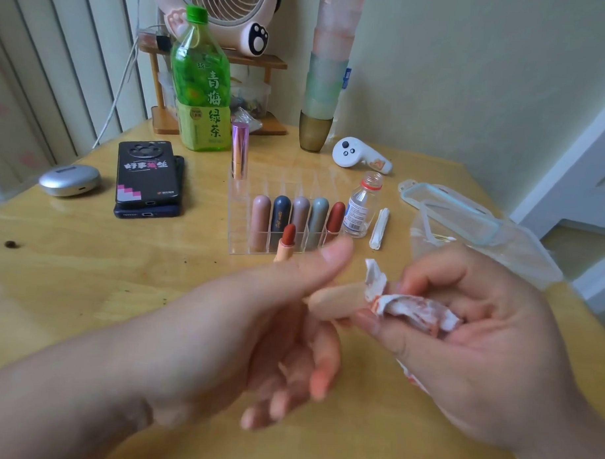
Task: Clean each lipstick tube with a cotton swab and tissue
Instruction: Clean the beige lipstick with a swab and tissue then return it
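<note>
Wiping a peach lipstick cap (333, 302) with a stained tissue (415, 310), both pinched in the right hand (479, 331), seemingly to lift smears; left hand (274, 314) slack alongside, gripping nothing. Parked uncapped at the front of the clear organizer (237, 227): its lipstick (287, 239), by 5 capped tubes (300, 215), bottle (360, 207) and cotton swabs (379, 228) close to hand.

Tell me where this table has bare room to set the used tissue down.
Widest bare patch: the table in front of the stacked phones, left of the clear organizer. A smaller strip shows at the near edge, in the middle. Crowded: right of the organizer, where the small bottle, cotton swabs and plastic bag sit close together.
</note>
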Available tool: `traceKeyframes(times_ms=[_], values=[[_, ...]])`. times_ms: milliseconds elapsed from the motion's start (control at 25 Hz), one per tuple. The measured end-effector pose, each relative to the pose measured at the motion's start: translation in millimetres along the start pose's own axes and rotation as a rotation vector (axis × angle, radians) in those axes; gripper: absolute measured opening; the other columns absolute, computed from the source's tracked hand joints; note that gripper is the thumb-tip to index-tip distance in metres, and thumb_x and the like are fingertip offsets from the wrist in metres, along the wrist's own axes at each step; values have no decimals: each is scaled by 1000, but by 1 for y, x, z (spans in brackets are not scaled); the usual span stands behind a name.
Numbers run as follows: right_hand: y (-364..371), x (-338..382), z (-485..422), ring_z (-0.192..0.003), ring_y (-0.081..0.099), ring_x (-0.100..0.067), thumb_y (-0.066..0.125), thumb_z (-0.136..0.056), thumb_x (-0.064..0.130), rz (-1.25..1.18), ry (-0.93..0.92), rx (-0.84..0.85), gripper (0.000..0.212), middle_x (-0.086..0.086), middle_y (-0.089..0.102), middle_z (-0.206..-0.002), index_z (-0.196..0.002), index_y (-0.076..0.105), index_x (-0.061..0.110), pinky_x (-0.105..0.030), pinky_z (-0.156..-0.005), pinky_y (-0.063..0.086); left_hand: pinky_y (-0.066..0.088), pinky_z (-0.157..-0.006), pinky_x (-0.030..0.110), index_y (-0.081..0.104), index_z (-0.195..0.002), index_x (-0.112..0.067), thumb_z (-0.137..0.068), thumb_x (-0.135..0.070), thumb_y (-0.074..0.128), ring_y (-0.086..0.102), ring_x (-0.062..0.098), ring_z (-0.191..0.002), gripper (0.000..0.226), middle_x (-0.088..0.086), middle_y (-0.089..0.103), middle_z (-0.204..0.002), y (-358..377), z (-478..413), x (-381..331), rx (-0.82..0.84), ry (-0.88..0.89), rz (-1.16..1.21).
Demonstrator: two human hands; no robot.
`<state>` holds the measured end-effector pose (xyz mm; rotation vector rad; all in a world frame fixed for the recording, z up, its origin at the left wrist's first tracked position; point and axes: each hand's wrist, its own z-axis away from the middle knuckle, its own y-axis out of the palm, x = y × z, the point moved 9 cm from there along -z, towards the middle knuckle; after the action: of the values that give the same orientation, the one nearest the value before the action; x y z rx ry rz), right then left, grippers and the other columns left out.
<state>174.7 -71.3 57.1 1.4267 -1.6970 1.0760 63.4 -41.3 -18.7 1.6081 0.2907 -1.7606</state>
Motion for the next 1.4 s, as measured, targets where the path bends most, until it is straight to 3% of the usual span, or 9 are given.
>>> traceKeyframes(times_ms=[120,320,520,640,760,920,1120,1240,1400], values=[[2,1,3,-41,50,0,80,-70,16,31,-66,15,23,11,63,-55,-75,62,29,-13,-44,41,33,-34,19,58,-85,-6,-82,-71,56,47,15,-33,65,13,44,-54,12,5,14,116,-186,218],[1,-17,0,-39,37,-11,72,-74,5,-96,157,94,24,-3,61,-54,-84,60,24,-18,-41,33,29,-34,14,57,-70,-14,-85,-49,61,30,15,-32,38,5,33,-54,4,8,-5,-139,88,142],[16,-36,0,-50,59,-9,72,-71,-7,-535,438,262,36,-4,63,-63,-99,53,6,-17,-46,47,38,-49,18,62,-85,-27,-91,-49,58,44,3,-49,24,-9,49,-57,-1,33,-47,-514,623,-1001],[13,-47,-1,-72,67,-21,89,-61,6,-613,447,184,40,-18,71,-81,-90,63,15,-21,-63,53,38,-56,11,67,-98,-22,-91,-37,64,46,-5,-61,16,-14,57,-73,10,44,-59,-535,812,-1261],[6,-37,-4,-57,64,-30,89,-61,14,-336,301,128,34,-31,68,-72,-81,63,20,-30,-52,52,47,-49,19,70,-89,-20,-80,-39,77,56,9,-54,22,-2,64,-69,-7,28,-54,-396,575,-725],[1,-10,-1,-43,58,-5,81,-63,4,-88,9,41,29,3,69,-60,-75,62,23,-15,-45,45,38,-34,17,56,-81,-14,-80,-68,62,54,11,-39,54,0,57,-50,-4,-3,1,-83,-108,79],[6,-11,-1,-55,69,-12,72,-75,2,-76,10,112,28,-1,76,-73,-92,63,21,-17,-54,53,32,-31,17,63,-81,-6,-83,-43,68,47,14,-34,37,8,45,-53,8,9,10,11,-178,358],[8,-22,-4,-54,64,-6,71,-77,5,-235,151,218,44,4,72,-67,-119,62,17,-15,-51,48,39,-32,20,69,-73,-7,-78,-36,71,48,18,-33,30,6,53,-49,-1,11,-10,-225,99,13],[11,-35,-5,-105,68,-22,77,-80,11,-512,300,268,63,-12,73,-110,-139,54,16,-23,-85,52,43,-61,9,76,-91,-23,-83,-31,74,54,1,-60,11,-11,67,-71,23,55,-65,-592,859,-1229]])
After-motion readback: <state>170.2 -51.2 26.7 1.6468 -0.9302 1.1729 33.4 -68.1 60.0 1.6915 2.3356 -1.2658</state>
